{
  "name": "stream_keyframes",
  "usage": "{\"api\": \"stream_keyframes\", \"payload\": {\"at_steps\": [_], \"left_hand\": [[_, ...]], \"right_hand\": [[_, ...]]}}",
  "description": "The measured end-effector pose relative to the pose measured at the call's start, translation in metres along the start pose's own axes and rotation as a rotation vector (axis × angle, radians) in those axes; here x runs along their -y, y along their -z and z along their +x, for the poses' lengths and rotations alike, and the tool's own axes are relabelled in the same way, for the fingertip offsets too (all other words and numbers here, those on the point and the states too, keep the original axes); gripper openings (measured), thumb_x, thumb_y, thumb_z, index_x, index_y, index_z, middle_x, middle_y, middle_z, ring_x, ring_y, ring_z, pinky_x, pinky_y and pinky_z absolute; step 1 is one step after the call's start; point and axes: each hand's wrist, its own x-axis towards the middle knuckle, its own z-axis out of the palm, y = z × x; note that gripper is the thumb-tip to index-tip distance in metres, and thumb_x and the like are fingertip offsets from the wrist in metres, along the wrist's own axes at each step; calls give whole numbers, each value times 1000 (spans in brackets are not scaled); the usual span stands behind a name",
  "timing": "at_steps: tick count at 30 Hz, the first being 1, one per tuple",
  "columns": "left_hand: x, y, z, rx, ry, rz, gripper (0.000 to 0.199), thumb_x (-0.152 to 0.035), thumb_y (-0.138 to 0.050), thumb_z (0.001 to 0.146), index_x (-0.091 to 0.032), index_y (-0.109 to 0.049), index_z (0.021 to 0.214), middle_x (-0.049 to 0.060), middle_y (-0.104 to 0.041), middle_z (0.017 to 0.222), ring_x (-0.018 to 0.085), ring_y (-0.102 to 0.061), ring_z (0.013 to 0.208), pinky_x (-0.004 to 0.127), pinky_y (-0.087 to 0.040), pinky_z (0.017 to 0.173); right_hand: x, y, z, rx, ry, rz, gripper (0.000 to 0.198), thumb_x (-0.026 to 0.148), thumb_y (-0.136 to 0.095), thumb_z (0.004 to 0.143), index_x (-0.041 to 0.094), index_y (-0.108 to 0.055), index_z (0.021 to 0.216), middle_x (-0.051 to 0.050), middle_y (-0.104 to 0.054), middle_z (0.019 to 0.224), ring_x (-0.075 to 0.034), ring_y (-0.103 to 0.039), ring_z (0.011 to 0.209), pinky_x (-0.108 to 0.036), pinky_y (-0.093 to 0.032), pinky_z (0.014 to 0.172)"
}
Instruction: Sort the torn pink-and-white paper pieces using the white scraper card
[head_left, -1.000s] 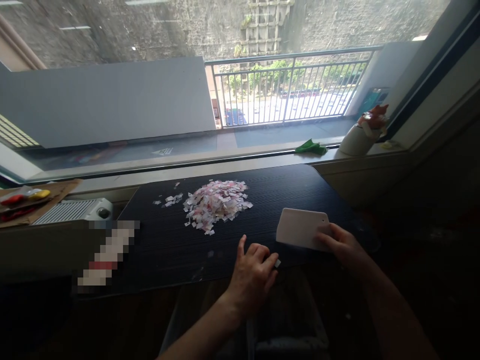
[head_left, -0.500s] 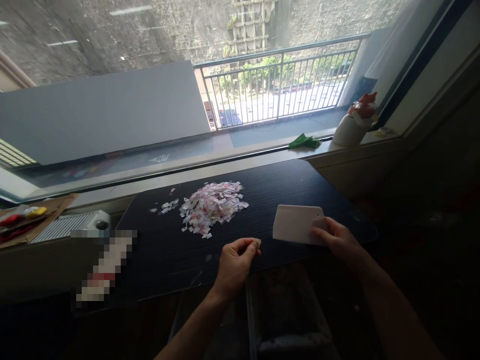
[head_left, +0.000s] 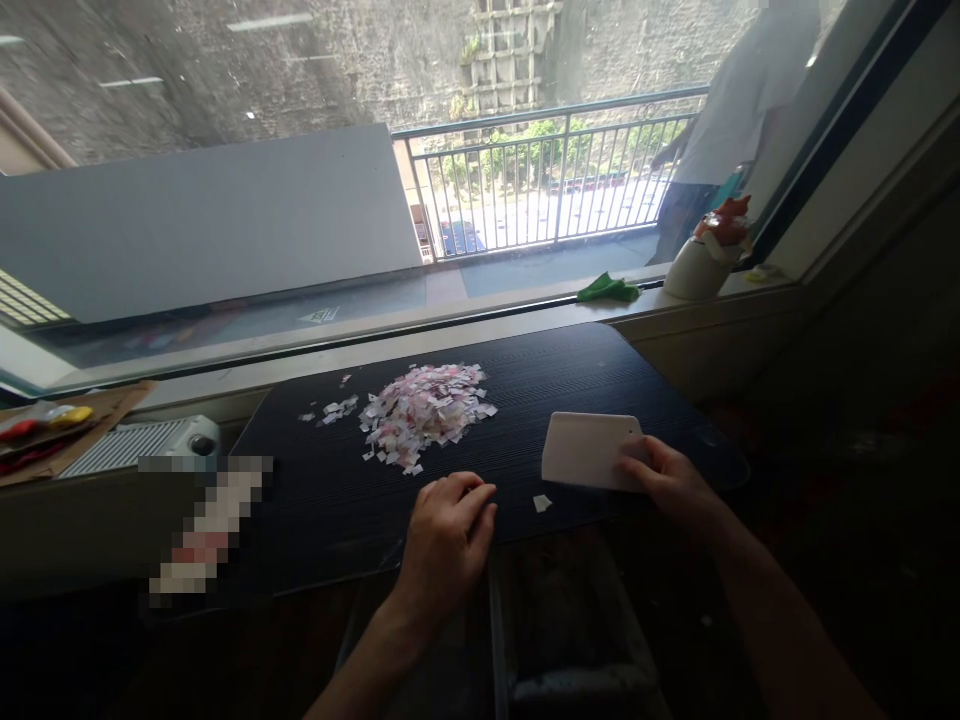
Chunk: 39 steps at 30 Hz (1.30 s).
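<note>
My right hand point(head_left: 671, 480) grips a flat white plastic scraper point(head_left: 589, 450) by its right end, near a small hole in the corner. The scraper is held over the right part of a black wood-grain table point(head_left: 559, 365). Near the table's front edge is my left hand point(head_left: 450, 525), thumb and forefinger slightly apart with nothing seen between them; its other fingers are partly hidden. Between the two hands lies a small pale paper piece point(head_left: 542, 503). Beyond my left hand is a heap of small white and pinkish paper pieces point(head_left: 427, 410), with a few loose pieces point(head_left: 340, 410) to its left.
Below the table's front edge stands a dark open bin point(head_left: 577, 690). On the windowsill are a green cloth point(head_left: 607, 288) and a pale jug point(head_left: 697, 265). A white ridged device point(head_left: 142, 445) is at left. Outside the window, a person point(head_left: 727, 120) is by the railing.
My left hand has let go of the small paper piece, which now lies on the table, and has drawn back left. The scraper has barely shifted. A person has appeared outside.
</note>
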Motion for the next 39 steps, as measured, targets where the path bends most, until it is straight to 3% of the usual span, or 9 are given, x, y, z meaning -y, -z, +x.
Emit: {"api": "stream_keyframes", "payload": {"at_steps": [4, 7, 13, 20, 26, 31, 34, 39], "left_hand": [[34, 19, -18, -121, 48, 58, 22, -25, -49, 89, -21, -67, 101, 5, -66, 98, 20, -61, 93, 39, -45, 87], [63, 28, -36, -193, 131, 108, 22, -28, -50, 88, -19, -67, 100, 5, -66, 98, 21, -62, 91, 39, -46, 84], [96, 33, -72, -221, 183, 214, 24, -34, -50, 88, -20, -67, 98, 5, -65, 95, 21, -61, 88, 38, -47, 80], [97, 27, -89, -246, 149, 251, 23, -31, -51, 88, -21, -65, 103, 6, -63, 102, 23, -60, 91, 40, -46, 83], [98, 24, -90, -239, 158, 249, 23, -30, -51, 88, -21, -63, 105, 7, -62, 104, 23, -59, 93, 41, -46, 84], [94, 23, -92, -225, 195, 251, 25, -29, -49, 89, -20, -64, 106, 8, -63, 106, 24, -60, 96, 44, -46, 87], [88, 23, -93, -190, 267, 257, 27, -28, -46, 89, -20, -64, 107, 9, -64, 108, 25, -60, 100, 50, -44, 93], [76, 27, -93, -66, 373, 233, 34, -26, -44, 88, -22, -61, 117, 9, -62, 118, 26, -58, 112, 56, -39, 102]], "right_hand": [[9, 0, -3, 29, -17, -44, 20, 36, -60, 67, 21, -62, 80, -3, -69, 79, -23, -64, 79, -33, -51, 69], [16, -2, -6, 83, -27, -59, 19, 35, -60, 66, 21, -62, 78, -2, -67, 77, -22, -63, 77, -31, -50, 67], [24, 0, -10, 217, -58, -60, 22, 37, -63, 62, 20, -61, 76, -2, -63, 75, -22, -61, 75, -32, -49, 65], [31, 0, -14, 302, -87, -6, 25, 39, -65, 60, 20, -60, 76, -1, -63, 73, -21, -62, 74, -32, -49, 65], [21, 6, -18, 326, -56, -15, 25, 42, -62, 69, 20, -62, 81, -1, -67, 77, -20, -63, 74, -29, -49, 63], [23, 9, -22, 273, 9, -104, 22, 41, -64, 70, 21, -64, 80, -1, -67, 73, -20, -63, 69, -28, -48, 58], [28, -8, -23, 245, 48, -74, 24, 43, -64, 69, 22, -64, 79, -1, -67, 71, -20, -62, 66, -29, -48, 56], [31, -61, -17, 220, 107, 21, 27, 46, -60, 71, 21, -63, 81, -3, -69, 75, -22, -65, 70, -30, -50, 60]]}}
